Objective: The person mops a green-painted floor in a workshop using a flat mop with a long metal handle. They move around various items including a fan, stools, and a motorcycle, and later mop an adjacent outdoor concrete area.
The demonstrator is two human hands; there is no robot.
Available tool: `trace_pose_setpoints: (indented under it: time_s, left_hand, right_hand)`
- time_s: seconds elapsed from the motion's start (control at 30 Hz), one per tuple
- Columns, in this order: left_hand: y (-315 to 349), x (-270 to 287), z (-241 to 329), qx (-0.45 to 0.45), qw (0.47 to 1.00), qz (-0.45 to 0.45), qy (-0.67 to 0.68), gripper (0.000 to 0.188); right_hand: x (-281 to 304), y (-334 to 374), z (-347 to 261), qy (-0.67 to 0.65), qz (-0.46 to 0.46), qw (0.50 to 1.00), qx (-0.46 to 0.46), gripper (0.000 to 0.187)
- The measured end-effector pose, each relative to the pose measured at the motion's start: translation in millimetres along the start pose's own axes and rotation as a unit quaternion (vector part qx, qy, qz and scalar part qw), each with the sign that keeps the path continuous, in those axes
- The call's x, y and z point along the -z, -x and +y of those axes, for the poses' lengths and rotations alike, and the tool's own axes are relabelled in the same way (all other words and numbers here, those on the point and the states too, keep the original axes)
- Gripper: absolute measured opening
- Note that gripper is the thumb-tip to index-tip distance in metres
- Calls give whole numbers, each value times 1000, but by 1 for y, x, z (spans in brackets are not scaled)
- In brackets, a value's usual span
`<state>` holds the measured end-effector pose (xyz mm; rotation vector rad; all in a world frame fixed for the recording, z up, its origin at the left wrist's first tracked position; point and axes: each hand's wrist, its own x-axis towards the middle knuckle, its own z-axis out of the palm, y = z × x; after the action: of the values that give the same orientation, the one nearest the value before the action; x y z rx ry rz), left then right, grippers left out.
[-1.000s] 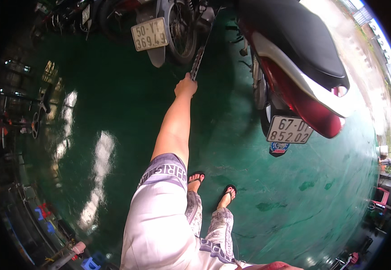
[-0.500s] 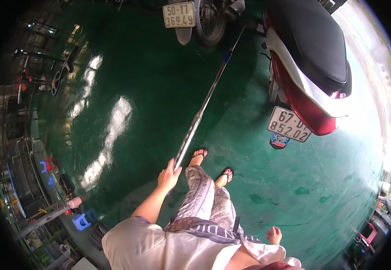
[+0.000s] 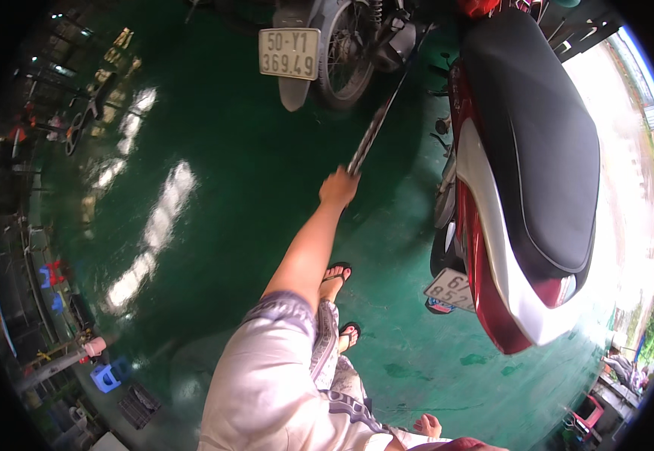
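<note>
My left hand (image 3: 339, 188) is closed around the near end of a long shiny metal pole (image 3: 370, 138). The arm stretches forward, and the pole slants away to the right over the green floor. Its far end runs in between two parked motorbikes, and what is fixed there cannot be made out. Low in the picture, my right hand (image 3: 427, 426) hangs beside my body with loosely bent fingers, nothing visible in it.
Just right of the pole stands a red and white motorbike with a black seat (image 3: 549, 143). Ahead is another motorbike's rear wheel (image 3: 347, 64). A blue plastic stool (image 3: 105, 378) and metal racks line the left. At the lower right is a red chair (image 3: 588, 412).
My left hand has pushed forward and to the right, carrying the pole deeper between the motorbikes. The view has shifted forward, so the red motorbike shows larger and lower.
</note>
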<state>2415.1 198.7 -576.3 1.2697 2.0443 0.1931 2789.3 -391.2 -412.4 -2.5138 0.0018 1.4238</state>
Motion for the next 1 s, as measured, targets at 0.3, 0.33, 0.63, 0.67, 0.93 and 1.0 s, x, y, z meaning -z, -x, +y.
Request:
trace_pose_setpoints:
  time_s: [0.3, 0.33, 0.63, 0.67, 0.93, 1.0]
  left_hand:
    - [-77, -11, 60, -38, 998, -43, -23, 51]
    - [-52, -17, 39, -38, 997, -61, -22, 51]
    - [234, -11, -113, 38, 982, -186, 3, 54]
    - [258, 3, -108, 38, 973, -215, 72, 55]
    - [367, 40, -102, 40, 977, -179, 106, 54]
    - [379, 35, -93, -17, 978, -158, 134, 57]
  right_hand:
    - [-41, 19, -11, 10, -33, 999, 13, 28]
    - [-42, 20, -16, 28, -55, 998, 20, 28]
    - [-44, -19, -37, 118, -118, 971, 171, 29]
    - [-53, -29, -40, 198, -129, 945, 227, 31]
    - [-235, 74, -222, 33, -335, 914, 224, 57]
    - [-272, 72, -260, -123, -349, 920, 128, 51]
